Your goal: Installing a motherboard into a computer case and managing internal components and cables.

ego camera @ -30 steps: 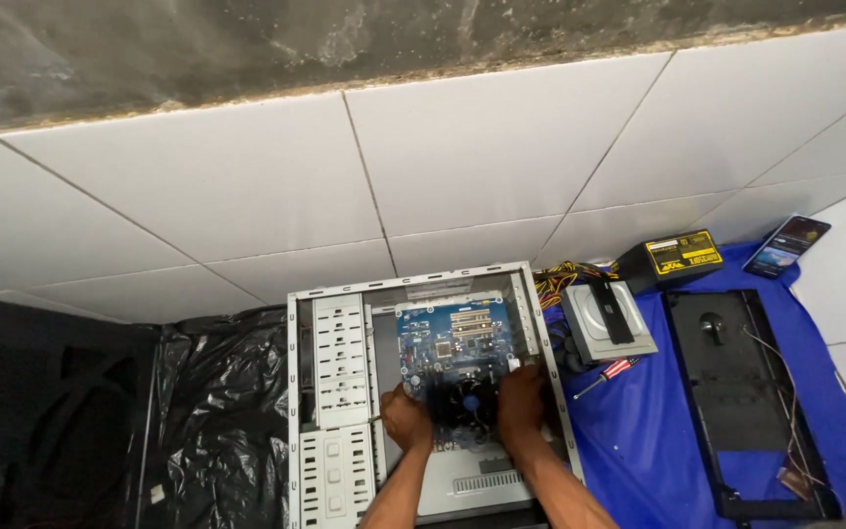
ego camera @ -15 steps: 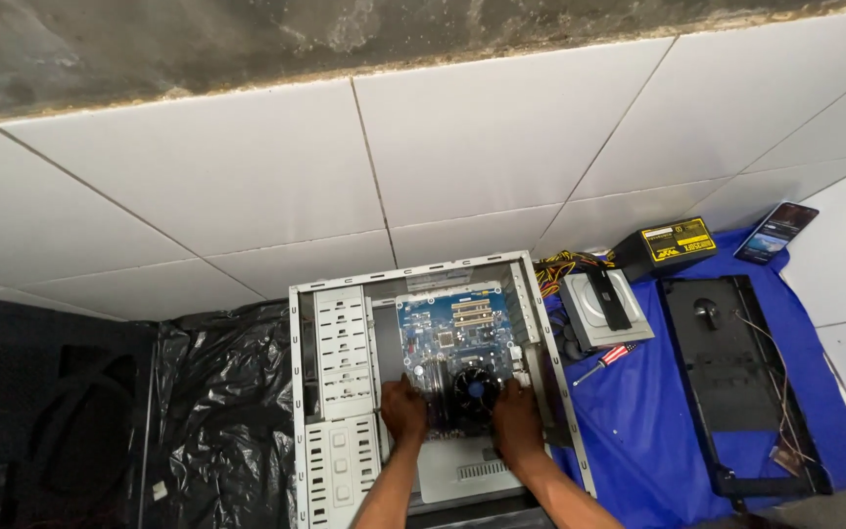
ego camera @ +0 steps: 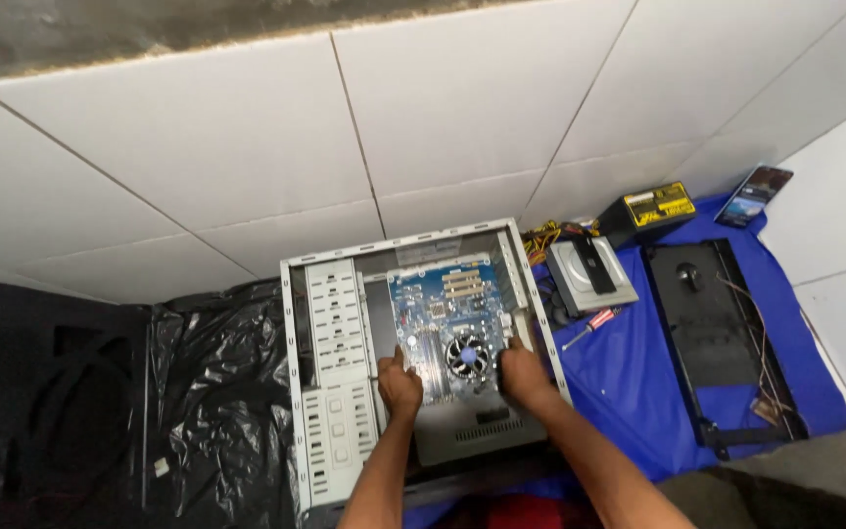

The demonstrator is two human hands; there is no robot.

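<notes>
We are looking down at a blue rectangular circuit board [ego camera: 447, 318] with a round black cooling fan [ego camera: 467, 355], lying inside the open grey metal computer case [ego camera: 330, 377]. Our left hand [ego camera: 399, 384] is gripping the board's near left edge, fingers curled. Our right hand [ego camera: 524, 373] is closing on its near right edge beside the fan. Right of the case, a red-handled screwdriver [ego camera: 590, 326] is lying on blue cloth [ego camera: 629, 392].

Single head-worn view, looking steeply down, fairly high above open computer case [ego camera: 423, 353], tiled floor [ego camera: 247, 157]
</notes>
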